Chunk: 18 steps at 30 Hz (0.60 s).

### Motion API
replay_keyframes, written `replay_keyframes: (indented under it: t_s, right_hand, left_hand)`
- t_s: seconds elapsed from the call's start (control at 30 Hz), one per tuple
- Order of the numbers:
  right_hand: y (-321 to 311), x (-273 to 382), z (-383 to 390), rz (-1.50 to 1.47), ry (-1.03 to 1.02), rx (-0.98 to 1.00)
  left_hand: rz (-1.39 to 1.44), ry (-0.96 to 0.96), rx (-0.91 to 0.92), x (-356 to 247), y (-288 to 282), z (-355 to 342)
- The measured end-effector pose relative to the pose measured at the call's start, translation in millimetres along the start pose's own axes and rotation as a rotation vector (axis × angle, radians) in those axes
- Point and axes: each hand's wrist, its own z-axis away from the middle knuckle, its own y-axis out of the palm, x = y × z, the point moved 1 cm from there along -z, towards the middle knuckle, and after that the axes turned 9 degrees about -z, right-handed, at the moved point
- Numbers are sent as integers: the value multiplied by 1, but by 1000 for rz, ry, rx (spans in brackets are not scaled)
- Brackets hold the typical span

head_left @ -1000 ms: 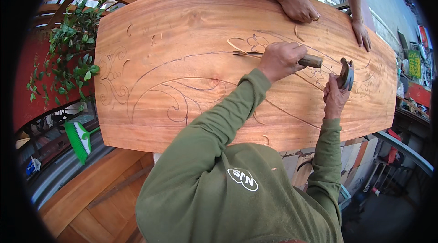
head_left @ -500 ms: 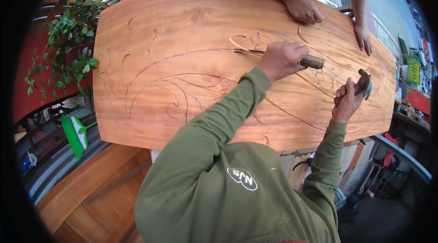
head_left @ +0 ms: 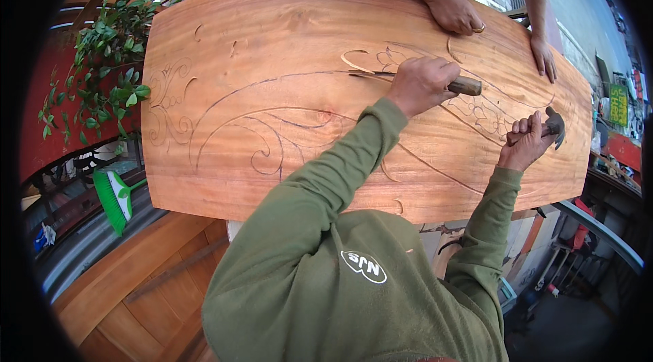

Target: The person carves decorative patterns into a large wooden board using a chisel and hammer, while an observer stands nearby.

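My left hand (head_left: 422, 87) is closed round a wood-carving gouge (head_left: 466, 85), its wooden handle sticking out on the right. The thin dark blade points left and lies low over a drawn curve on the wooden panel (head_left: 272, 29). Beside the blade a pale curled shaving (head_left: 352, 59) rises from the wood. Over the right part of the panel, my right hand (head_left: 525, 146) grips a hammer (head_left: 556, 125) by its handle, the dark metal head apart from the gouge. Scrolls, leaves and flowers are pencilled across the panel, with some lines cut as grooves.
Another person's hand (head_left: 456, 12) rests on the panel's far edge, and their other hand (head_left: 543, 59) lies farther right. Loose shavings (head_left: 454, 50) are scattered about. A leafy plant (head_left: 112, 56) and a green brush (head_left: 113, 200) are at the left; tools and clutter line the right.
My right hand has moved a little to the right with the hammer, away from the gouge handle, and the hammer head has turned. My left hand and the gouge stay nearly in place.
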Motion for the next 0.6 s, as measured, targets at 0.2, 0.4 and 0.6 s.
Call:
replay_keyframes:
  t_s: [0.2, 0.4, 0.6]
  right_hand:
    - [21, -29, 40, 330, -56, 342]
    - [26, 18, 10, 14, -1, -49]
    - [18, -58, 51, 284, 80, 319]
  left_hand:
    - [16, -33, -59, 5, -5, -4]
    - [15, -45, -45, 7, -10, 1]
    - [32, -27, -17, 4, -6, -3]
